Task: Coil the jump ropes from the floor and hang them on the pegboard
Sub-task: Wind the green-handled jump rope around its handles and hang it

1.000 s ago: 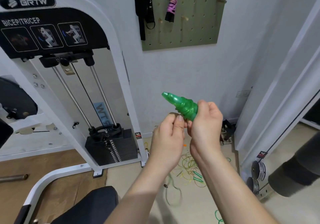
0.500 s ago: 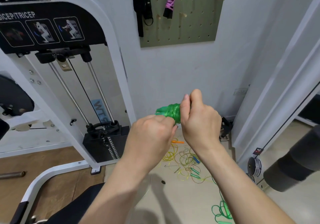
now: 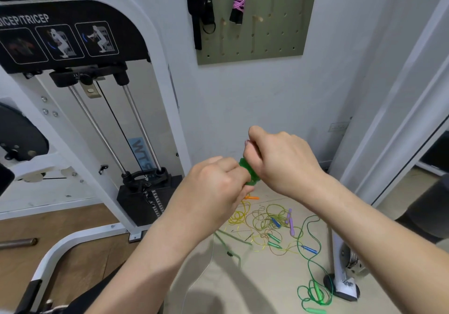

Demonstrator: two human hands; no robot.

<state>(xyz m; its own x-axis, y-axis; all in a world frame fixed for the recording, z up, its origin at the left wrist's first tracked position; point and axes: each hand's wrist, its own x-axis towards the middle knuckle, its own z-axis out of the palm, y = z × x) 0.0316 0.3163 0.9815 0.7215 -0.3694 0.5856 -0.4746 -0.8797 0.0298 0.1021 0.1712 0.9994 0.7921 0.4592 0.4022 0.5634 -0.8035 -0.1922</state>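
A coiled green jump rope (image 3: 247, 170) shows as a small bundle between my two hands at chest height. My left hand (image 3: 213, 187) grips its near end and my right hand (image 3: 281, 160) closes over its far end, hiding most of it. Its loose green tail (image 3: 227, 243) hangs blurred toward the floor. Below lies a tangle of yellow-green ropes (image 3: 264, 223) with green, blue and purple handles, and another green rope (image 3: 313, 289) lies at the lower right. On the wall hangs an olive pegboard (image 3: 272, 31) with a coiled pink rope (image 3: 239, 0) on a peg.
A white bicep/tricep machine (image 3: 80, 109) with a black weight stack (image 3: 145, 197) fills the left. Black straps (image 3: 201, 9) hang beside the pegboard. A white stand foot (image 3: 342, 287) rests at the lower right. A dark seat pad (image 3: 102, 296) is near my body.
Both hands have dropped lower with the green bundle. The bundle's pointed end, clear a second ago, is now covered by my hands. My view has tilted down, showing more floor.
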